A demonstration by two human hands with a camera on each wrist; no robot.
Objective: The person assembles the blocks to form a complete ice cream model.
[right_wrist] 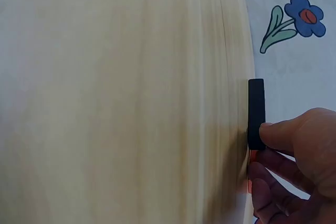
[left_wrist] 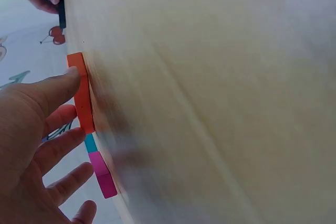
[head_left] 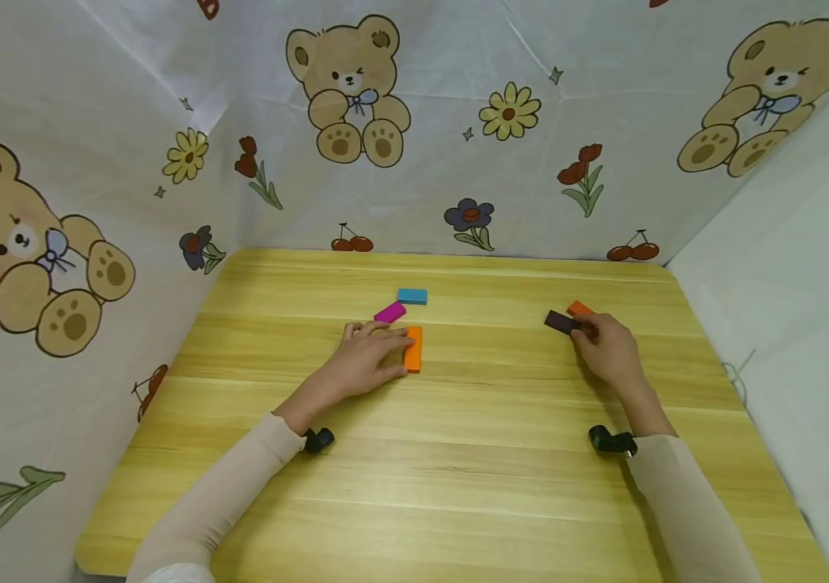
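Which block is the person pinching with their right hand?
The dark block, one end between the right hand's thumb and fingers. It's the only dark one; the other four are orange, pink or blue.

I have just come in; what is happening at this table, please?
A person's left hand touches an orange block on a wood-grain table; a magenta block and a blue block lie just beyond. The right hand pinches a dark block close to another orange block. Whether the dark block is lifted is hard to tell.
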